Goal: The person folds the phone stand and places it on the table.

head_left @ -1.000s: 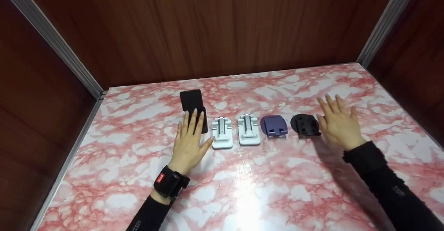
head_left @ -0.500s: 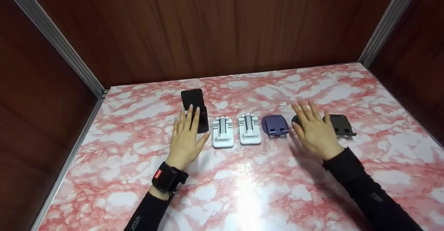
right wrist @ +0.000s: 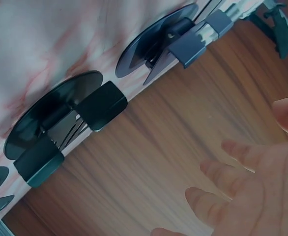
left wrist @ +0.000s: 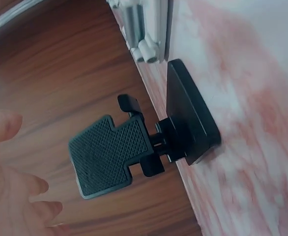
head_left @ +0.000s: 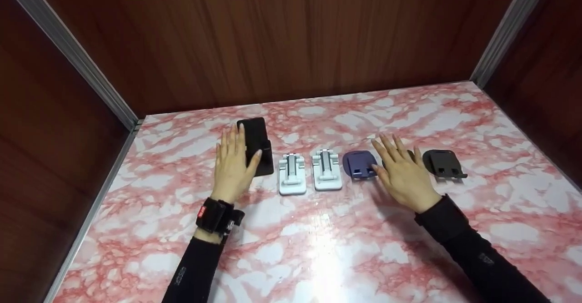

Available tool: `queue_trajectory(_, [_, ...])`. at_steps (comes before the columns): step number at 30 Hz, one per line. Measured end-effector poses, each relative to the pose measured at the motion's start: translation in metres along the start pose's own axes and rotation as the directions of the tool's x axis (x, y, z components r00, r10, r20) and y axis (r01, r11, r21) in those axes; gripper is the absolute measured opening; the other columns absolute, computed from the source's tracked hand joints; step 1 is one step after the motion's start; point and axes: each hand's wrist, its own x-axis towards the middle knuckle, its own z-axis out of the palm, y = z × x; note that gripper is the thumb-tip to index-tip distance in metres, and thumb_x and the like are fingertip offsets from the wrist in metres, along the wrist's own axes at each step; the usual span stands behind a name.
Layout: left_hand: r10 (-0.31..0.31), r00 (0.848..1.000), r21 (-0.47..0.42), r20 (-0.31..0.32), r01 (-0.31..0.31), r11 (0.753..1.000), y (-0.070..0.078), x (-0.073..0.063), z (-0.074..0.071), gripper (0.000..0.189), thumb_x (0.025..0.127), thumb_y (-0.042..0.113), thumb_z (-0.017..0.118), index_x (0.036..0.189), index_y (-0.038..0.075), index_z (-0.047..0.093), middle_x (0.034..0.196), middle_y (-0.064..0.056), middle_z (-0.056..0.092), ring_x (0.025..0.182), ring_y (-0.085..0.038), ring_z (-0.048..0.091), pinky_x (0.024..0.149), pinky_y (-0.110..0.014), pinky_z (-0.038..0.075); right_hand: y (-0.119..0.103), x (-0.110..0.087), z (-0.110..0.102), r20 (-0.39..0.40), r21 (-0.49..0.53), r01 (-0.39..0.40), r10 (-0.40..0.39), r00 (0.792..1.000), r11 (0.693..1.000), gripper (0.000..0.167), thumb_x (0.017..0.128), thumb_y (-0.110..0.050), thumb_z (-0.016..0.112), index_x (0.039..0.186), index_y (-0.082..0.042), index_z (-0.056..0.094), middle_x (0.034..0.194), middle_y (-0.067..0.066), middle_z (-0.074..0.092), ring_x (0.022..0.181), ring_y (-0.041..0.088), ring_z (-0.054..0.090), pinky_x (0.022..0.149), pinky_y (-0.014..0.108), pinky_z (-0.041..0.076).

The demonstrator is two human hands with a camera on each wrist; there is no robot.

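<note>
A black phone stand (head_left: 260, 141) with its plate tipped up stands at the left end of a row. My left hand (head_left: 232, 171) is held over its left side, fingers straight. In the left wrist view, the stand's textured plate (left wrist: 109, 155) is apart from the fingertips. My right hand (head_left: 406, 178), fingers extended, hovers over a round-based black phone stand (right wrist: 102, 105), hiding most of it in the head view. The thumb tip overlaps the purple phone stand (head_left: 358, 163) there. Neither hand holds anything.
Two white folded phone stands (head_left: 292, 175) sit mid-row, left of the purple one. A dark grey phone stand (head_left: 445, 163) ends the row at right. All are on a red-and-white marbled table (head_left: 291, 248), with brown wood panels (head_left: 291, 39) behind and at the sides.
My right hand has moved left, from beside the right end of the row to over the black round stand, uncovering the dark grey one. My left hand has shifted slightly left, exposing more of the stand.
</note>
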Motion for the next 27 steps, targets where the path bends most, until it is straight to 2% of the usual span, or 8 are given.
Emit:
queue_trajectory(5, [-0.047,0.999,-0.112,-0.01,0.046,0.993,-0.007,0.013,-0.001,0.075,0.103,0.041,0.041,0.153,-0.003,0.007,0.16,-0.02,0.003,0.146,-0.033,-0.005,0.117,-0.048,-0.002,-0.002,-0.001,0.001,-0.027,-0.013,0.021,-0.021,0.999,1.0,0.056,0.102,-0.029,0.046,0.152,-0.006,0.031,0.158,0.013,0.021,0.144,0.037,0.016,0.107,0.071,0.012])
queue_trajectory(9, [-0.076,0.997,-0.233,-0.013,0.071,0.97,-0.013,0.022,-0.001,0.073,0.103,0.035,0.044,0.152,-0.008,0.01,0.158,-0.024,0.006,0.145,-0.037,0.002,0.118,-0.047,0.004,-0.003,-0.001,0.001,-0.033,-0.016,0.025,-0.026,0.999,1.0,0.056,0.102,-0.028,0.047,0.152,-0.006,0.032,0.158,0.014,0.022,0.144,0.037,0.017,0.106,0.071,0.013])
queue_trajectory(14, [-0.146,0.987,-0.377,0.06,0.158,0.913,-0.022,0.031,-0.001,0.069,0.103,0.027,0.044,0.154,-0.003,0.008,0.158,-0.025,0.01,0.144,-0.039,0.012,0.117,-0.048,0.014,-0.005,-0.002,0.001,-0.006,-0.016,0.023,-0.023,1.0,1.0,0.056,0.103,-0.026,0.045,0.153,-0.007,0.029,0.159,0.014,0.02,0.144,0.036,0.016,0.107,0.069,0.014])
queue_trajectory(17, [-0.157,0.983,-0.46,0.091,0.181,0.869,-0.026,0.034,0.001,0.063,0.103,0.021,0.044,0.153,-0.003,0.014,0.154,-0.025,0.023,0.14,-0.039,0.026,0.114,-0.046,0.023,-0.007,-0.004,0.001,0.0,-0.013,0.025,-0.025,1.0,1.0,0.055,0.103,-0.026,0.045,0.153,-0.007,0.028,0.158,0.015,0.021,0.144,0.036,0.017,0.109,0.067,0.014])
queue_trajectory(22, [-0.186,0.983,-0.584,0.009,0.156,0.796,-0.027,0.041,0.009,0.046,0.099,0.01,0.051,0.141,-0.006,0.04,0.13,-0.027,0.051,0.119,-0.037,0.053,0.101,-0.04,0.043,-0.009,-0.005,0.002,-0.004,0.003,0.024,-0.024,1.0,1.0,0.055,0.104,-0.026,0.045,0.153,-0.007,0.029,0.158,0.015,0.022,0.144,0.037,0.017,0.11,0.065,0.011])
queue_trajectory(25, [-0.218,0.974,-0.601,-0.056,0.142,0.787,-0.029,0.045,0.014,0.036,0.096,0.006,0.056,0.129,-0.007,0.051,0.118,-0.026,0.058,0.108,-0.035,0.059,0.095,-0.039,0.047,-0.009,-0.006,0.002,-0.009,-0.001,0.027,-0.027,1.0,1.0,0.055,0.104,-0.026,0.045,0.152,-0.007,0.03,0.158,0.016,0.022,0.143,0.038,0.019,0.11,0.065,0.012])
queue_trajectory(27, [-0.237,0.969,-0.608,-0.075,0.144,0.781,-0.032,0.048,0.016,0.03,0.095,0.006,0.059,0.122,-0.007,0.055,0.112,-0.024,0.062,0.103,-0.034,0.061,0.092,-0.038,0.049,-0.009,-0.005,0.003,-0.014,-0.006,0.028,-0.028,1.0,1.0,0.055,0.103,-0.027,0.045,0.152,-0.006,0.031,0.157,0.017,0.023,0.143,0.039,0.02,0.11,0.066,0.013])
